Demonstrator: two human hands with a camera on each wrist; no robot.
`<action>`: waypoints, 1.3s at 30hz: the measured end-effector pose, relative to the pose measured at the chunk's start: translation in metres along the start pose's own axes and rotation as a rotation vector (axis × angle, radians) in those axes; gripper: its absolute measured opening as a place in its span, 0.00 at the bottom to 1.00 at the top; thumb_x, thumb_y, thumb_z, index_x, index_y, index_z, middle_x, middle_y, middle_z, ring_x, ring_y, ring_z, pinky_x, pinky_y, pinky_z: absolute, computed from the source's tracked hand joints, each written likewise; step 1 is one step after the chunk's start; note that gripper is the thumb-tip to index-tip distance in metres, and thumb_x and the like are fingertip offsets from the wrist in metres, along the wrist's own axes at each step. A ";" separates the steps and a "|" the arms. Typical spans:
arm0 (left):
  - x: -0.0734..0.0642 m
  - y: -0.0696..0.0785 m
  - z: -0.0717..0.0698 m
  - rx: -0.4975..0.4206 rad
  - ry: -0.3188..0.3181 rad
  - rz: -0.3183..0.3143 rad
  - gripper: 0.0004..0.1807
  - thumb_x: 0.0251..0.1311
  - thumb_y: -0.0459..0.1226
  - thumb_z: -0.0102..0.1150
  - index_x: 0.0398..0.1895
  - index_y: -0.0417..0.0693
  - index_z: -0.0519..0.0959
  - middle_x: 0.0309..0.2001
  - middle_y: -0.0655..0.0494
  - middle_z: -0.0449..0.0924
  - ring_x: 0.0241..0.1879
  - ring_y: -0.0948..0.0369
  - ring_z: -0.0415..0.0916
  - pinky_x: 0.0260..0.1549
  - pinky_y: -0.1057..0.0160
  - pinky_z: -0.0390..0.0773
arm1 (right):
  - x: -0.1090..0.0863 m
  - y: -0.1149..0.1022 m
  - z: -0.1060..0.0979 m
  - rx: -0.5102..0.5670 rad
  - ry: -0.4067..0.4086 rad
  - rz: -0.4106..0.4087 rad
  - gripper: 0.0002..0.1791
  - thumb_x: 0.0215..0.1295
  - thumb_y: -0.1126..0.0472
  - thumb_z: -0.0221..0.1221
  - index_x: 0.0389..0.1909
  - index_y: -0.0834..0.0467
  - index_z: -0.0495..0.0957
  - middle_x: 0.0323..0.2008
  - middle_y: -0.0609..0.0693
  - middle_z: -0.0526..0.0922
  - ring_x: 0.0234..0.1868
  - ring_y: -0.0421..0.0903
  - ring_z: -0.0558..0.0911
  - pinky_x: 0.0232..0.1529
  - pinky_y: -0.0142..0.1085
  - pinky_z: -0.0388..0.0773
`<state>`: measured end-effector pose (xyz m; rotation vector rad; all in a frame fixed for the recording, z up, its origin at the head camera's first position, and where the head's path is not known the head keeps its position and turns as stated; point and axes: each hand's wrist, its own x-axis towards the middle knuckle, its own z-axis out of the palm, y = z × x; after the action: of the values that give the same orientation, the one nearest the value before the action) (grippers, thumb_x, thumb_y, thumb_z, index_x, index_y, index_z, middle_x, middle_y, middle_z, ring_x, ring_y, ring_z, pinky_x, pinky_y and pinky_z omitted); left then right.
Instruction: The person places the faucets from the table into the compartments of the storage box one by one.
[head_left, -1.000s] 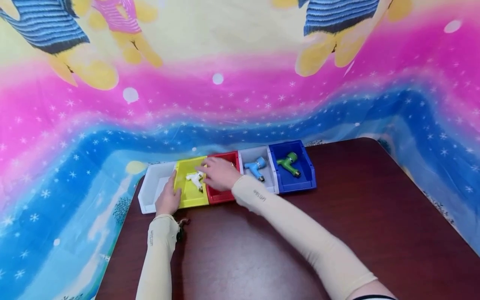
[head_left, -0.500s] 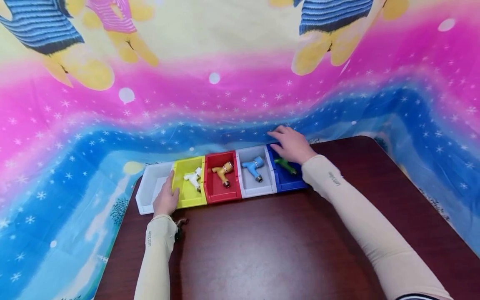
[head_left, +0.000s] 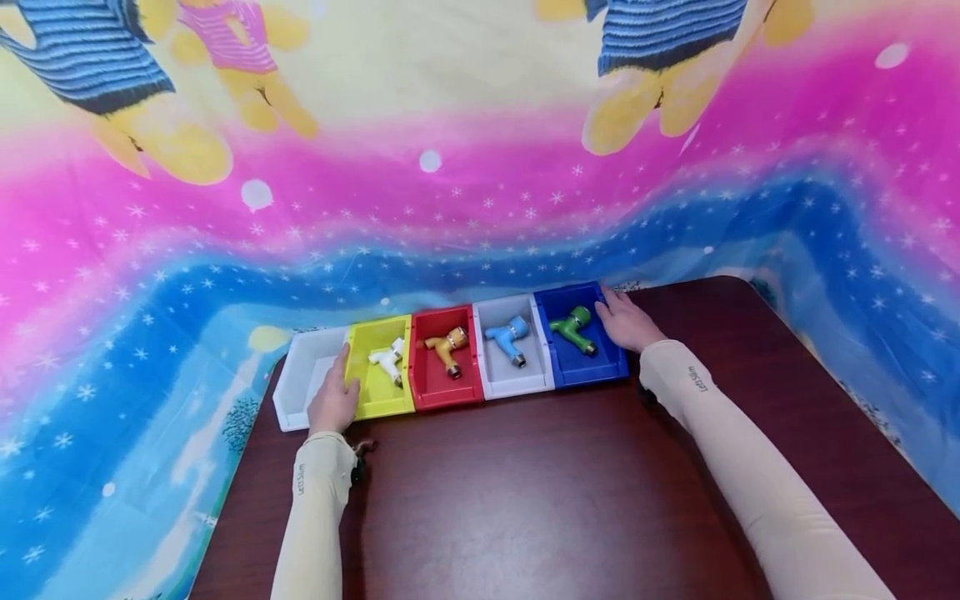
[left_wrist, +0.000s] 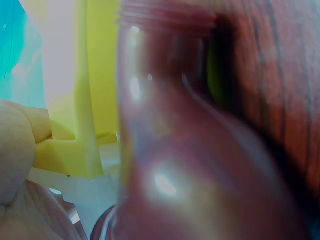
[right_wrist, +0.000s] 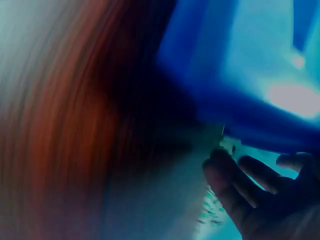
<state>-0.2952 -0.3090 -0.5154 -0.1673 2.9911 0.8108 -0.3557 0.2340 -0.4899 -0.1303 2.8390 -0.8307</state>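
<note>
In the head view my left hand [head_left: 333, 402] rests at the wall between the white bin [head_left: 293, 400] and the yellow bin [head_left: 362, 406], its fingers fairly straight. My right hand [head_left: 628, 323] lies along the outer right side of the blue bin [head_left: 615, 369] with extended fingers; touching contact there is hard to tell. Each bin to the right of the white one holds a tap: a white tap [head_left: 387, 360] in yellow, an orange tap [head_left: 447, 348] in the red bin [head_left: 457, 398], a light-blue tap [head_left: 509, 337] in the grey bin [head_left: 517, 385], a green tap [head_left: 574, 329] in blue.
Close to my left wrist, a shiny reddish-brown object with a threaded end [left_wrist: 170, 125], tap-like, lies partly hidden by the sleeve. The bins form a row at the back of the dark wooden table [head_left: 525, 492]. A printed curtain [head_left: 480, 200] hangs behind.
My right hand has swept rightward from over the yellow and red bins, past the blue bin, and down to its right side. My left hand has stayed in place.
</note>
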 end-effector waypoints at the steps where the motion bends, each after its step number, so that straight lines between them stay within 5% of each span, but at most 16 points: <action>1: 0.000 0.001 0.001 -0.002 -0.002 0.002 0.39 0.81 0.41 0.41 0.86 0.65 0.34 0.81 0.36 0.53 0.74 0.34 0.61 0.64 0.32 0.68 | 0.000 0.002 0.002 0.028 -0.022 0.017 0.37 0.85 0.43 0.29 0.84 0.55 0.31 0.83 0.66 0.38 0.82 0.68 0.41 0.78 0.65 0.44; 14: -0.009 0.004 -0.008 -0.075 -0.029 0.087 0.42 0.82 0.46 0.41 0.85 0.57 0.29 0.83 0.34 0.42 0.79 0.32 0.47 0.74 0.32 0.53 | 0.004 0.000 0.005 0.067 -0.052 0.040 0.36 0.86 0.50 0.30 0.83 0.52 0.24 0.83 0.64 0.41 0.81 0.68 0.48 0.77 0.64 0.49; 17: -0.019 0.005 -0.014 0.028 0.067 0.153 0.42 0.80 0.46 0.45 0.86 0.57 0.34 0.82 0.36 0.46 0.76 0.31 0.53 0.68 0.28 0.60 | 0.004 -0.001 0.005 0.073 -0.057 0.041 0.36 0.86 0.50 0.30 0.83 0.52 0.24 0.83 0.64 0.42 0.81 0.68 0.50 0.77 0.65 0.51; 22: -0.051 0.008 -0.022 0.207 0.265 0.286 0.35 0.75 0.43 0.57 0.82 0.54 0.59 0.73 0.40 0.67 0.65 0.35 0.69 0.53 0.31 0.75 | 0.004 -0.001 0.006 0.089 -0.065 0.042 0.36 0.86 0.49 0.30 0.83 0.51 0.23 0.84 0.63 0.40 0.82 0.68 0.48 0.77 0.65 0.49; 24: -0.067 0.009 -0.023 0.260 0.236 0.310 0.33 0.72 0.45 0.60 0.78 0.52 0.66 0.68 0.40 0.73 0.62 0.38 0.73 0.50 0.34 0.78 | 0.004 -0.001 0.006 0.088 -0.061 0.045 0.36 0.86 0.49 0.30 0.83 0.50 0.23 0.84 0.63 0.40 0.81 0.68 0.48 0.77 0.65 0.49; 31: -0.111 0.002 -0.016 0.387 -0.018 0.261 0.36 0.64 0.55 0.68 0.73 0.56 0.73 0.66 0.45 0.77 0.62 0.43 0.75 0.46 0.34 0.81 | 0.001 0.001 0.005 0.095 -0.074 0.058 0.37 0.86 0.48 0.30 0.83 0.48 0.22 0.84 0.63 0.40 0.81 0.69 0.49 0.77 0.65 0.49; 34: -0.120 -0.002 -0.011 0.382 -0.002 0.269 0.35 0.61 0.52 0.72 0.71 0.55 0.76 0.66 0.47 0.77 0.62 0.44 0.73 0.45 0.34 0.82 | 0.000 0.001 0.005 0.096 -0.080 0.063 0.36 0.86 0.48 0.30 0.83 0.49 0.22 0.84 0.63 0.40 0.81 0.69 0.49 0.77 0.65 0.49; 39: -0.123 -0.006 -0.005 0.315 0.123 0.310 0.30 0.57 0.38 0.76 0.65 0.45 0.80 0.61 0.43 0.78 0.58 0.43 0.73 0.51 0.38 0.80 | 0.003 0.001 0.005 0.074 -0.067 0.052 0.36 0.86 0.47 0.29 0.83 0.49 0.22 0.84 0.64 0.40 0.81 0.69 0.50 0.77 0.65 0.49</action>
<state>-0.1719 -0.3053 -0.5066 0.2721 3.2561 0.3410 -0.3579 0.2318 -0.4955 -0.0719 2.7329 -0.9012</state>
